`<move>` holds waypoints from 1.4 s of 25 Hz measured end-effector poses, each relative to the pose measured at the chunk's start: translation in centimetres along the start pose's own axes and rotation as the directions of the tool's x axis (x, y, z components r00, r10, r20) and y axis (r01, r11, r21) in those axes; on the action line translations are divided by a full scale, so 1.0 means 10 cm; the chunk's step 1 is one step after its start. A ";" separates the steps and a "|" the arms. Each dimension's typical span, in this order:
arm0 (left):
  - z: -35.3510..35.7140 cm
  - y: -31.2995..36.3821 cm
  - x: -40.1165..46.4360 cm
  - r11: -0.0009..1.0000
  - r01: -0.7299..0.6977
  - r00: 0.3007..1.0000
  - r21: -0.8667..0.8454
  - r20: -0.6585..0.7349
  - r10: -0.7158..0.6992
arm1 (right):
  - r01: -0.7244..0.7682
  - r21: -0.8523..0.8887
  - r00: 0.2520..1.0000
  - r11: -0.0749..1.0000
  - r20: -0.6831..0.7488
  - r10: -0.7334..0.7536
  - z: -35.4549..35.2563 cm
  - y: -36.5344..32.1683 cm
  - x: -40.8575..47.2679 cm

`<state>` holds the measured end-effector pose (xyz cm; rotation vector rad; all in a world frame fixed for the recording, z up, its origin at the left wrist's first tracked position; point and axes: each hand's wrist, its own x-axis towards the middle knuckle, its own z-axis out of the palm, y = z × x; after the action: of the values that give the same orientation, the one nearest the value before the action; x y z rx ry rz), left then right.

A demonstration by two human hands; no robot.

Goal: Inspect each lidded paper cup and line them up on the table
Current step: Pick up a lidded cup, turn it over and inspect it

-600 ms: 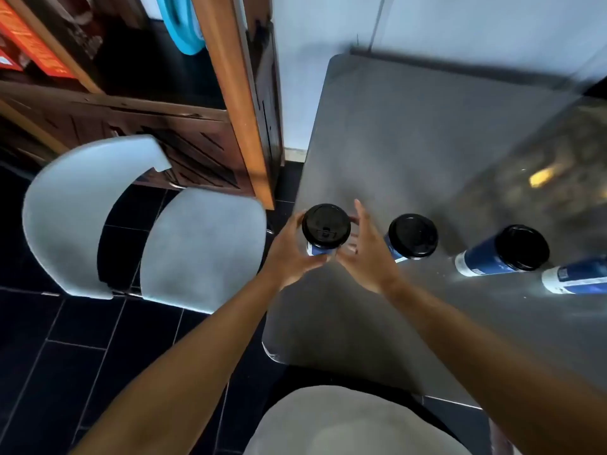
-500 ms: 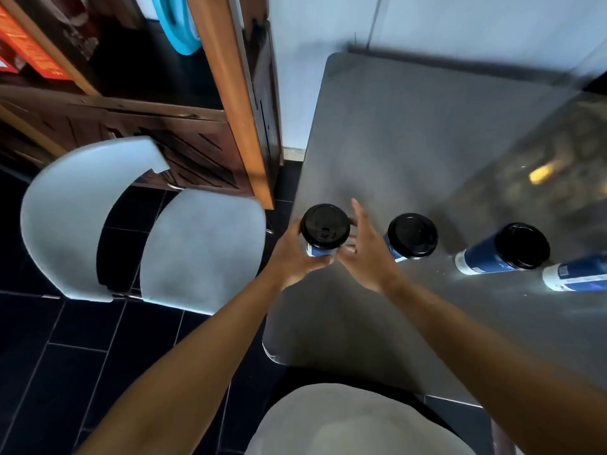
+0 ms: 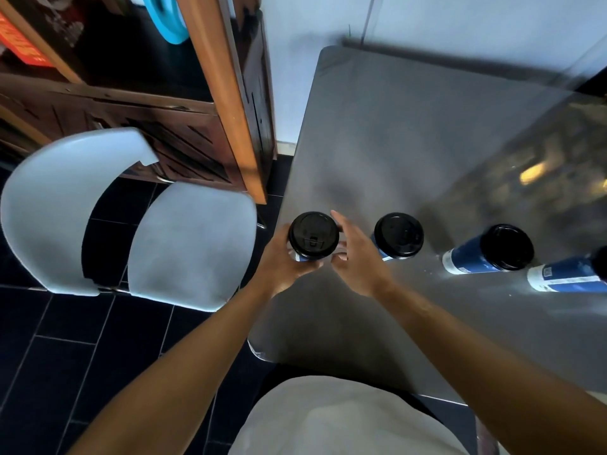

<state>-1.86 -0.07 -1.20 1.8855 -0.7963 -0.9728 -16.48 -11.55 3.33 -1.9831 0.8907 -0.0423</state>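
While our left hand (image 3: 289, 267) is still gripping the leftmost cup (image 3: 313, 237) at the worktop (image 3: 410, 142) edge, our right hand (image 3: 358, 257) is easing off, fingers (image 3: 340, 221) released; placement is looking nearly finished.

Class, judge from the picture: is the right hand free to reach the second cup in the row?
Probably yes. The right hand is open beside the held cup, which the left hand grips. The second cup stands just to its right, nothing between them.
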 end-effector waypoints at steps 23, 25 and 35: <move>0.06 0.31 -0.37 0.987 0.100 0.995 -0.125 -0.016 -0.103 | -0.232 0.398 0.971 0.888 0.156 0.183 -0.14 -0.19 -0.07; 0.05 0.33 -0.38 0.984 0.119 0.993 -0.130 -0.008 -0.121 | -0.268 0.414 0.960 0.870 0.187 0.207 -0.14 -0.21 -0.07; 0.02 0.51 -0.53 0.944 0.306 0.952 -0.124 0.039 -0.304 | -0.416 0.450 0.904 0.790 0.302 0.304 -0.11 -0.19 -0.16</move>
<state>-5.44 1.88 4.86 1.9231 -0.4452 -1.2036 -16.96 -10.85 5.92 -1.2742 0.9866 0.1446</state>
